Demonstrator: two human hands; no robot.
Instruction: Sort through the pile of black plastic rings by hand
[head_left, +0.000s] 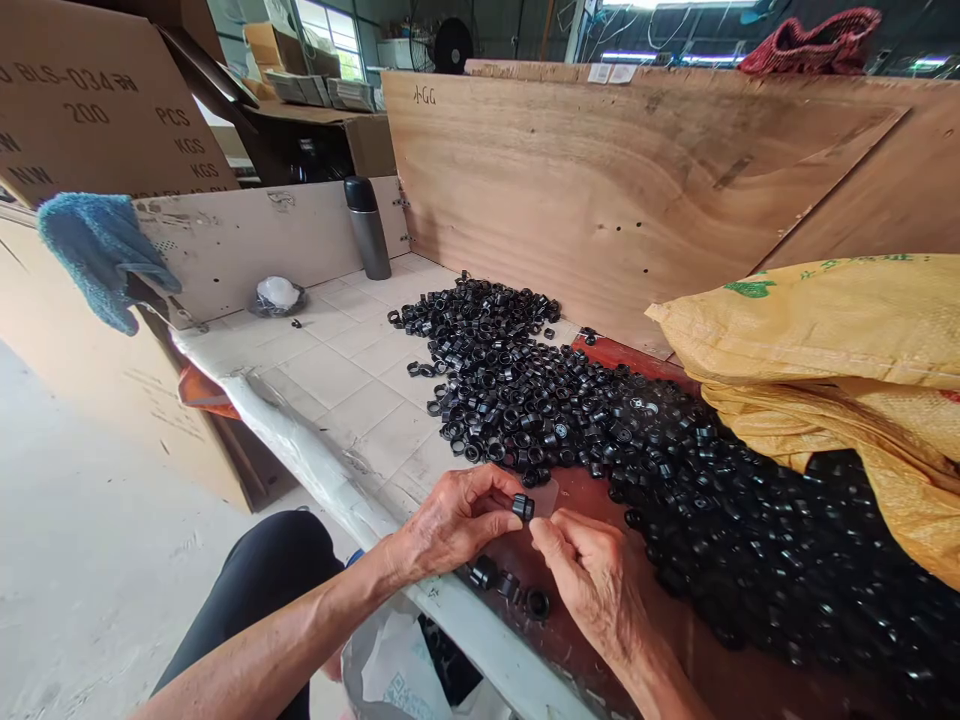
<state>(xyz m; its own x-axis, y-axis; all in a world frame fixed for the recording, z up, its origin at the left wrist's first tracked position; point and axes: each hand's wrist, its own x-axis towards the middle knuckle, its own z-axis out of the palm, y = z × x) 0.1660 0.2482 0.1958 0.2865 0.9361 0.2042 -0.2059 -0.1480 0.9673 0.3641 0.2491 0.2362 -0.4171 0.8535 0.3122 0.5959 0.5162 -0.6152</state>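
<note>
Over the table (337, 375), left hand (450, 520) grip pinches black ring (523, 506).

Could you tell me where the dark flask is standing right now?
In the head view, the flask stands upright at the table's far left corner, beyond the black ring pile.

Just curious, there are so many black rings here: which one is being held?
The black ring pinched in the left hand fingertips, beside the right hand; the other rings lie loose on the table.

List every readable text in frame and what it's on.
"BLS-034", "200", "PCS", "KGS", "NW": cardboard box, top left.
"小GG": handwritten on plywood board.
Green print on yellow sack: unreadable.
White labels on board's top edge: too small.
QR code on plastic bag: text unreadable.
</note>
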